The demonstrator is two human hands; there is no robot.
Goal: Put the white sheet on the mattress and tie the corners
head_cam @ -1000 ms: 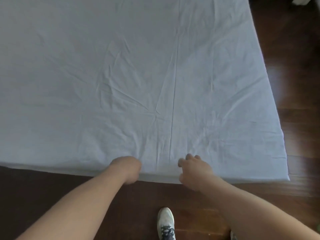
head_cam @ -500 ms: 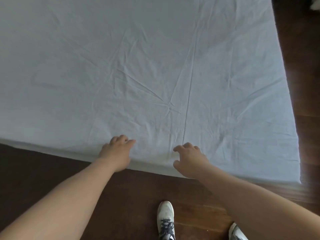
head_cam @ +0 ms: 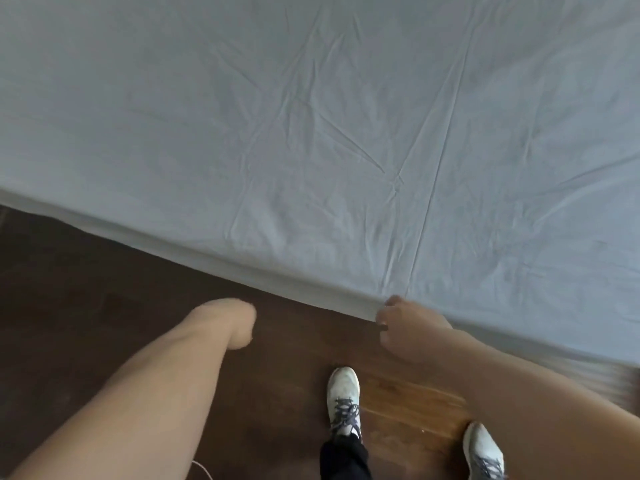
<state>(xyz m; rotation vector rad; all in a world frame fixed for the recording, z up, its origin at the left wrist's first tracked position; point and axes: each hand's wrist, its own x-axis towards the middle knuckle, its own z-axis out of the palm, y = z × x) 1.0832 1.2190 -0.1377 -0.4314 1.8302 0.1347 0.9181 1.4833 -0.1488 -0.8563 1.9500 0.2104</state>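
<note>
The white sheet (head_cam: pixel 311 126) lies spread and creased over the mattress, which sits low on the floor. It also drapes the mattress's near side (head_cam: pixel 221 259). My right hand (head_cam: pixel 408 327) is at that near edge, fingers curled, thumb on top, gripping the sheet's edge. My left hand (head_cam: pixel 235 323) hangs over the floor a short way in front of the edge. It touches nothing; its wrist is bent down and its fingers are hidden and blurred.
Dark wooden floor (head_cam: pixel 104 299) runs along the near side of the mattress. My two white shoes (head_cam: pixel 343 400) (head_cam: pixel 483 452) stand on it just below my right hand. A thin pale cord (head_cam: pixel 202 471) shows at the bottom edge.
My left hand has come off the sheet's edge and pulled back over the floor. My right hand has stayed at the edge. The view has swung left, so the mattress's right corner is out of sight.
</note>
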